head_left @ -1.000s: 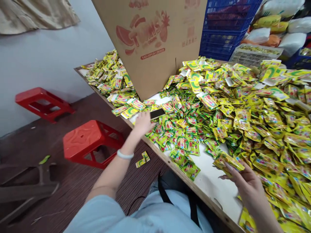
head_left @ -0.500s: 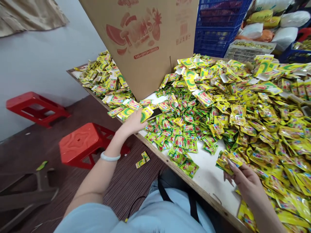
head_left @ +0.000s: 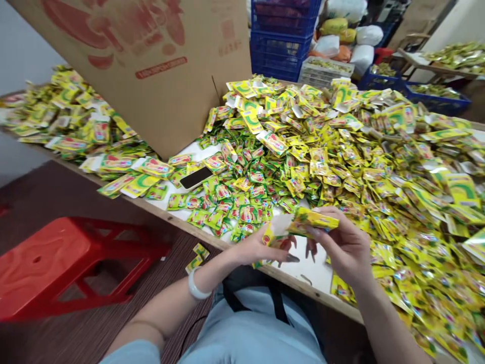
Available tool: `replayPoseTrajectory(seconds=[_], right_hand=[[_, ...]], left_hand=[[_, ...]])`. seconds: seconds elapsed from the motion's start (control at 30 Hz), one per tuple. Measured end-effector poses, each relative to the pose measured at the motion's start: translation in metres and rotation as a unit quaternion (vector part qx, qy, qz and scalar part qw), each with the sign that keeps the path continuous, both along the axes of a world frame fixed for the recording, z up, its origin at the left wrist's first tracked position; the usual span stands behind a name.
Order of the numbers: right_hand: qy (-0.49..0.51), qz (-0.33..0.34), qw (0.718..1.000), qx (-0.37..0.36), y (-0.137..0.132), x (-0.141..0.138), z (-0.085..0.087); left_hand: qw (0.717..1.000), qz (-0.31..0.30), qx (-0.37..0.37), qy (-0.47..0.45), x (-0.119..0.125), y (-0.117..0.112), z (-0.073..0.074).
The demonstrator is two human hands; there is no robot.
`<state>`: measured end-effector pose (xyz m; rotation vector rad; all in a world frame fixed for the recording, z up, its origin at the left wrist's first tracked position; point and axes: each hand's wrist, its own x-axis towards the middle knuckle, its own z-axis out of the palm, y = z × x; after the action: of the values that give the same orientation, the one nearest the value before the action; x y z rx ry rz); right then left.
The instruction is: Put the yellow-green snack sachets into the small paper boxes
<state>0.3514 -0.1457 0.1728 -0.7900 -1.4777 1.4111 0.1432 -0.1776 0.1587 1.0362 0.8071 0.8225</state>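
Observation:
My left hand (head_left: pixel 250 248) is closed around a small yellow carton (head_left: pixel 268 235) with a white flap standing out at its end. Facing it, my right hand (head_left: pixel 350 248) pinches yellow sachets (head_left: pixel 315 219) right against that flap; whether they are inside the carton is hard to see. Both hands are over the table's front edge. Behind them spreads a heap of green sachets (head_left: pixel 250 212) with watermelon pictures. To the right lies a larger pile of yellow sachets (head_left: pixel 413 263). Flattened cartons (head_left: pixel 140 185) lie at the left edge.
A tall cardboard box (head_left: pixel 159 101) stands on the table at the back left. Near it lies a phone (head_left: pixel 196 178). Blue crates (head_left: pixel 280 53) are stacked behind the table. A red stool (head_left: pixel 45 263) stands at the left, and two cartons (head_left: pixel 197 258) lie on the floor.
My left hand has come from the cartons at the left edge to the middle, now with a carton. My right hand has moved left with its sachets to meet it. The view has turned right.

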Motion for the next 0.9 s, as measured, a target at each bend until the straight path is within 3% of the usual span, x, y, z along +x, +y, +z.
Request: replayPoseTrajectory(seconds=[0.07, 0.17, 0.27, 0.4, 0.6, 0.77, 0.9], right_hand=[[-0.049, 0.019, 0.993, 0.107, 0.003, -0.008, 0.015], [-0.174, 0.077, 0.956, 0.223, 0.006, -0.006, 0.031], [-0.281, 0.164, 0.920, 0.219, 0.004, 0.001, 0.044], [-0.360, 0.194, 0.890, 0.203, -0.001, 0.002, 0.052], [-0.226, 0.153, 0.947, 0.172, -0.007, 0.018, 0.032], [-0.243, 0.184, 0.929, 0.209, -0.019, 0.029, 0.013], [-0.257, 0.129, 0.926, 0.244, -0.022, 0.025, 0.019]], left_hand=[[0.999, -0.037, 0.012, -0.014, 0.007, -0.001, 0.004], [0.998, -0.062, 0.017, -0.001, 0.009, -0.002, 0.008], [0.995, -0.087, 0.024, 0.031, 0.012, -0.003, 0.008], [0.992, -0.062, 0.062, 0.087, 0.015, -0.006, 0.000], [0.989, -0.145, -0.004, 0.034, 0.011, -0.009, -0.007], [0.987, -0.160, -0.019, 0.004, 0.025, -0.004, -0.006], [0.982, -0.186, 0.011, -0.010, 0.041, -0.003, -0.016]])
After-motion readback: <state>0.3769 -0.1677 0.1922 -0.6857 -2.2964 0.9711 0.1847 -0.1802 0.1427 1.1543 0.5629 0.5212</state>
